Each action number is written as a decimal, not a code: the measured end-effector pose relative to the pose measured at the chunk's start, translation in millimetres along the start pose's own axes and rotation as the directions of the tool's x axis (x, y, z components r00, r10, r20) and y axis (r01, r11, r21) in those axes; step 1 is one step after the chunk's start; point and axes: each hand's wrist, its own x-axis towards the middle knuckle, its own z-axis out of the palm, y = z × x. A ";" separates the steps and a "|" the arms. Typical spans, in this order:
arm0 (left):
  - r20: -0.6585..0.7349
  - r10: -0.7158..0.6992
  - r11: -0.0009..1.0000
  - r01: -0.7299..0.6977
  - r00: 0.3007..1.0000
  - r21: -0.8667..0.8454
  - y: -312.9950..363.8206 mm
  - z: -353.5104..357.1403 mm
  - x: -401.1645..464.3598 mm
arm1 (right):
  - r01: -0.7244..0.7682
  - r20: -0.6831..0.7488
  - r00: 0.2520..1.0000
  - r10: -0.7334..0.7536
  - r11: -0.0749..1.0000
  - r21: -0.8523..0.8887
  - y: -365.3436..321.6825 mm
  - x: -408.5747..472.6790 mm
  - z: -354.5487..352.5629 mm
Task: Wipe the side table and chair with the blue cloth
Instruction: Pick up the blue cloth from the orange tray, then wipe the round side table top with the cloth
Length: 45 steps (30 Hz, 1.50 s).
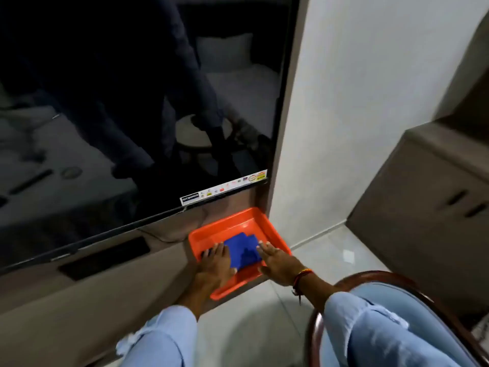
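A dark TV (127, 102) filled the far left, well beyond the fingertips, its screen mirroring a dim room; a sticker strip (225, 186) ran along its lower right edge. Under it lay a brown shelf (79, 295), with a dark slot (105, 258) to the left of the left fingers.

The left hand (215, 263) lay palm down in an orange tray (275, 234) at the shelf's right end. Its fingers (214, 249) were stretched flat and a little spread, closed on nothing, and the thumb side touched the left edge of the cloth (243, 250). Something dark showed just past the fingertips; what it was could not be told.

The cloth, blue and folded, lay flat on the tray floor between the two hands, its far corner reaching beyond both sets of fingertips.

The right hand (277, 263) lay flat too, fingers (266, 249) straight and close together, gripping nothing, resting along the cloth's right edge. Whether they pressed on the cloth or only touched it was unclear. A red and yellow thread band (301, 276) circled that wrist. Both forearms wore pale blue sleeves (370, 321).

Behind the right wrist stood a chair (397, 280) with a dark wooden frame. Further right of the fingers, across a pale tiled floor (330, 255), stood a grey-brown cabinet (423, 207), and a white wall (357, 102) rose beyond the tray.
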 end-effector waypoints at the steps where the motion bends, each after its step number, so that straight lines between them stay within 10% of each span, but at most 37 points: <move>1: 0.026 -0.027 0.999 0.026 0.999 0.048 -6.5 12.1 2.1 | 0.024 0.031 0.999 -0.023 0.999 -0.031 -6.8 14.2 9.6; 22: -0.170 -0.096 0.978 0.125 0.981 0.165 -7.0 56.1 47.4 | 0.178 0.011 0.978 -0.209 0.802 -0.571 -7.2 111.3 35.1; 31: -0.296 0.264 0.951 -0.196 0.918 0.241 106.9 -0.3 39.2 | -0.179 -0.452 0.892 -0.030 0.893 -0.412 62.5 -28.0 -16.3; 38: -0.155 0.704 0.675 -0.586 0.693 0.448 324.5 41.5 -3.0 | -0.574 -0.499 0.750 0.435 0.802 -0.164 158.3 -259.4 35.5; 45: 0.260 0.921 0.128 -0.856 0.289 0.501 493.4 173.7 -118.6 | -0.836 -0.254 0.486 0.836 0.529 0.145 143.7 -491.1 191.1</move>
